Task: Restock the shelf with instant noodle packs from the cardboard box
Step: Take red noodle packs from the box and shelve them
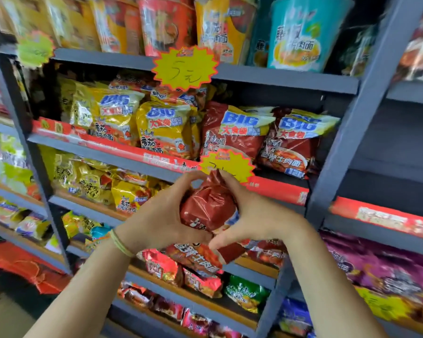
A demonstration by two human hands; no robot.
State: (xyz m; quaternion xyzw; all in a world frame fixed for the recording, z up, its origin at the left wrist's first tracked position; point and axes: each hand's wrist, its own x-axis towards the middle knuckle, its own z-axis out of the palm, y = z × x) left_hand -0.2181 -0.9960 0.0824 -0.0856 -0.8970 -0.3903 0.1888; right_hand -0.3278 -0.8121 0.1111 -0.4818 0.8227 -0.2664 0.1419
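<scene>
Fingers [181, 184] of the left hand [156, 218] curve round the left side of a red noodle pack [209, 206]; fingers of the right hand [257, 213] curve round its right side. I read both hands as grasping the pack, thumbs meeting under it.

Head view, with the starburst price tag [226, 164] clipped to the shelf edge as landmark:

1. The held pack sits just below the tag, in front of the red shelf-edge strip [279, 189], and its crimped top end touches the tag's lower edge.
2. Above and right of the tag, two red BIG packs [293, 140] stand on the shelf [122, 154], leaning back.
3. Above and left of the tag, yellow BIG packs [166, 128] stand in a row.
4. Further above, a second starburst tag [185, 68] hangs below a row of cup noodles [303, 32].
5. Below the tag, behind my wrists, more red packs [195, 257] lie on a lower shelf.
6. A pale band [121, 242] circles the left wrist.

I see no cardboard box in this view.
</scene>
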